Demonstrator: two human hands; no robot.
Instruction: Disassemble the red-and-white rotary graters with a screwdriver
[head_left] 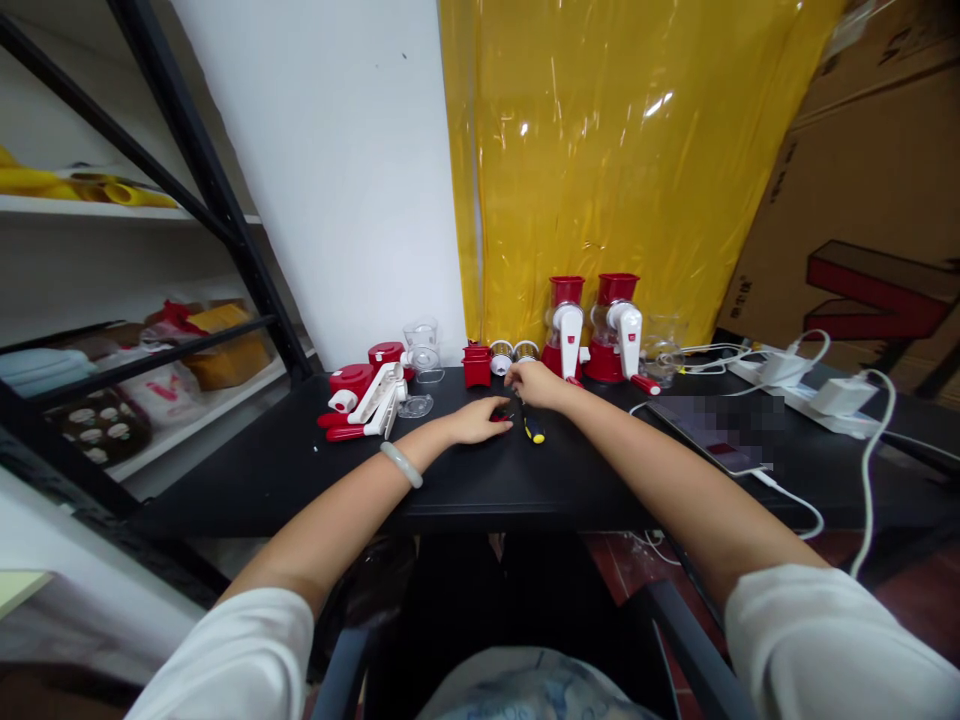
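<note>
My left hand (480, 421) rests low over the black tabletop, thumb and fingers apart. A small red and dark item (504, 418), too small to name, lies between their tips. My right hand (538, 386) is bent downward just beyond it, its fingers drawn together; what they hold, if anything, is hidden. Close under the right hand lies a screwdriver (534, 432) with a black and yellow handle. Just behind my hands are a red hopper (477, 366) and two grater drums (501, 357), side by side.
Two assembled red and white rotary graters (568, 335) stand at the back right. Grater bases (351, 382), white crank arms (379, 400) and clear plastic parts (422, 350) lie left. A tablet (701, 437), cables and a power strip (814, 400) occupy the right side. Shelves flank the left.
</note>
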